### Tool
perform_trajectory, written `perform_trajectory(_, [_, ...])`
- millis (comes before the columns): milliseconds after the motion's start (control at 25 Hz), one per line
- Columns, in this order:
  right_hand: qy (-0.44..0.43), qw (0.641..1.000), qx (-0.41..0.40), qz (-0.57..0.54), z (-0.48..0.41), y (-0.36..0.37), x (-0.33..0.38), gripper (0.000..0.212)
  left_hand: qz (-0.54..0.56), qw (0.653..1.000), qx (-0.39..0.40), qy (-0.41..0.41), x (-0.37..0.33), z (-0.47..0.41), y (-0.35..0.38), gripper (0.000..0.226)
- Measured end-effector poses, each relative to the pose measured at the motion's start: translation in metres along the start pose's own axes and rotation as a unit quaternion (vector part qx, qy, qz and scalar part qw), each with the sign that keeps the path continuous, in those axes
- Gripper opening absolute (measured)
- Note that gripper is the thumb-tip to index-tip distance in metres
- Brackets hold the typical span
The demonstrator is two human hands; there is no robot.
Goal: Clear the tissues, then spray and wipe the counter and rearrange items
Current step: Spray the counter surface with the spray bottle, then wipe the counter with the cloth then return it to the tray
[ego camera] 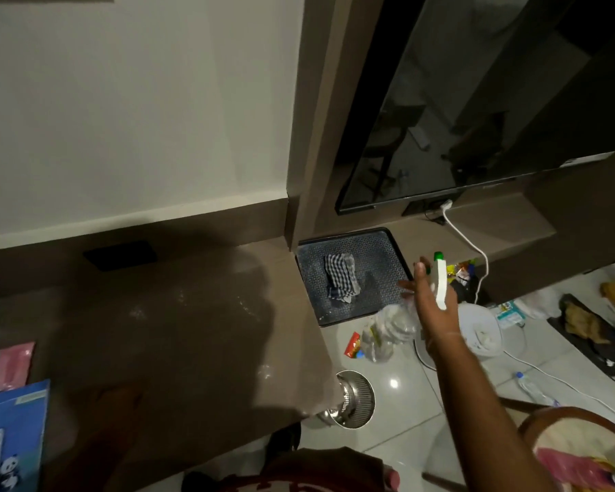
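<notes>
My right hand point(432, 300) reaches out past the counter's right end, above the floor. It holds a clear spray bottle point(393, 328) with a white trigger and green nozzle, tilted and blurred, with my fingers stretched out. The brown counter point(192, 332) lies to the left, in shadow, with pale wet specks on it. A checked cloth point(341, 278) lies crumpled on a dark tray point(377, 246) just left of my hand. My left hand is not visible.
A blue panda-print pack point(11, 438) and a pink pack point(4, 367) sit at the counter's left edge. On the floor are a steel bin point(355, 399), a white bag point(480, 328), a water bottle point(533, 387), wrappers and a white cable point(476, 250). A dark TV point(476, 101) hangs above; a chair point(565, 420) stands lower right.
</notes>
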State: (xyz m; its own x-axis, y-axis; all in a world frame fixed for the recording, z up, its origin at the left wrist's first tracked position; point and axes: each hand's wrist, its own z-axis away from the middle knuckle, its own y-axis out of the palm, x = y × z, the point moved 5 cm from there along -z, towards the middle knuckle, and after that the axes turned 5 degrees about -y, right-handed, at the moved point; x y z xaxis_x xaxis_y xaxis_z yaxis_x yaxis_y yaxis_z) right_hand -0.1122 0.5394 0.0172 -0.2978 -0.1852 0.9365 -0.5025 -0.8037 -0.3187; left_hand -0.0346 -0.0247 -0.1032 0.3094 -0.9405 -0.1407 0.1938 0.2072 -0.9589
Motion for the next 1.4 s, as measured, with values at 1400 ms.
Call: perform_trajectory(1400, [-0.075, 0.848, 0.248, 0.463, -0.082, 0.193, -0.111, 0.082, 0.043, 0.996, 0.074, 0.015, -0.116, -0.004, 0.042, 0.076])
